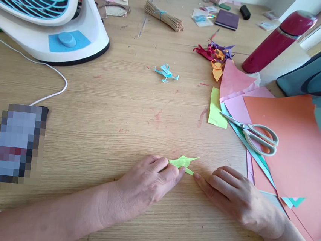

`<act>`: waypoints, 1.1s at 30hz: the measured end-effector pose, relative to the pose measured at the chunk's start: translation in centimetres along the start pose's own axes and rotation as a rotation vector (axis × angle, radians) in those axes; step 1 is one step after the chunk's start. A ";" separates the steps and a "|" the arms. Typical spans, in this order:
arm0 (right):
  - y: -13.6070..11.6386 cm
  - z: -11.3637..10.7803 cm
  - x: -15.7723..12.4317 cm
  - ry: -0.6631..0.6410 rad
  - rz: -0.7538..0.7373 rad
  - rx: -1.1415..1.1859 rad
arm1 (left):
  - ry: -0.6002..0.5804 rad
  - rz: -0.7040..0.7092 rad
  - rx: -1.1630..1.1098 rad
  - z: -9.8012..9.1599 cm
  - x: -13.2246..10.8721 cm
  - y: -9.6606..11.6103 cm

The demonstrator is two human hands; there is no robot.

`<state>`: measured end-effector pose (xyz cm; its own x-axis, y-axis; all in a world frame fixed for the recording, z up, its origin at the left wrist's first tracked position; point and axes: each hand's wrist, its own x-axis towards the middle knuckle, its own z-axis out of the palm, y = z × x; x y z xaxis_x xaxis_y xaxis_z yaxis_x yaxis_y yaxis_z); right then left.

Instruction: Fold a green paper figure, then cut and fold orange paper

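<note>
A small yellow-green folded paper figure [182, 161] with thin pointed ends lies on the wooden table [108, 104] near its front edge. My left hand [150, 178] is closed over its left side, the fingers pinching and pressing it down, so part of the paper is hidden. To the right, my right hand [234, 196] rests low over the table with fingers stretched toward the figure. Its index fingertip is at the tip of one narrow point; whether it presses on it I cannot tell. Farther back stands a light-blue folded paper figure [166, 72].
Scissors [250, 132] lie on orange paper sheets [291, 148] at right, beside a yellow-green scrap [217, 111]. Behind are several folded figures [217, 59], a red flask [278, 43] and a stick bundle [163, 15]. A fan [68, 39] and a blurred phone [13, 140] sit left.
</note>
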<state>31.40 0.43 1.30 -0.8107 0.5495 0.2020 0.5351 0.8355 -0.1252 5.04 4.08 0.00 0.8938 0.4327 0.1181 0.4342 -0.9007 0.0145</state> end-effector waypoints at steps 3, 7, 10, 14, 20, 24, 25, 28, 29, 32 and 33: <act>-0.5 0.1 -0.8 -0.021 0.039 -0.019 | -0.034 0.004 -0.006 -0.1 0.0 0.1; -1.2 0.0 -1.2 -0.062 0.101 -0.021 | -0.075 -0.008 -0.004 -0.3 0.0 0.2; -1.8 -0.2 -0.9 -0.063 0.161 -0.024 | -0.102 -0.032 -0.033 -0.4 0.2 0.1; -2.8 -0.1 0.2 0.020 0.250 -0.048 | -0.126 -0.039 -0.058 -0.3 0.1 0.1; -3.3 0.2 0.6 0.247 0.429 -0.019 | -0.080 -0.038 -0.033 0.5 -0.4 0.5; -3.6 0.5 -0.3 0.409 0.601 0.028 | -0.103 -0.020 -0.027 0.6 -0.4 0.5; -3.8 0.8 -0.3 0.382 0.585 0.034 | -0.103 -0.018 -0.024 0.6 -0.4 0.5; -4.5 1.8 0.0 0.224 0.478 0.055 | -0.071 -0.014 -0.013 0.7 -0.4 0.4; -4.7 2.1 0.1 0.185 0.456 0.050 | -0.059 -0.010 -0.013 0.7 -0.5 0.4; -4.9 2.6 0.1 0.131 0.442 0.012 | -0.030 0.007 -0.009 0.8 -0.7 0.4; -4.9 2.7 0.0 0.126 0.446 0.007 | -0.018 0.011 -0.001 0.7 -0.8 0.4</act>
<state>28.11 -3.65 -0.67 -0.4665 0.8505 0.2429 0.8229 0.5180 -0.2334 4.56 3.38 -0.81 0.9003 0.4236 0.1004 0.4244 -0.9053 0.0139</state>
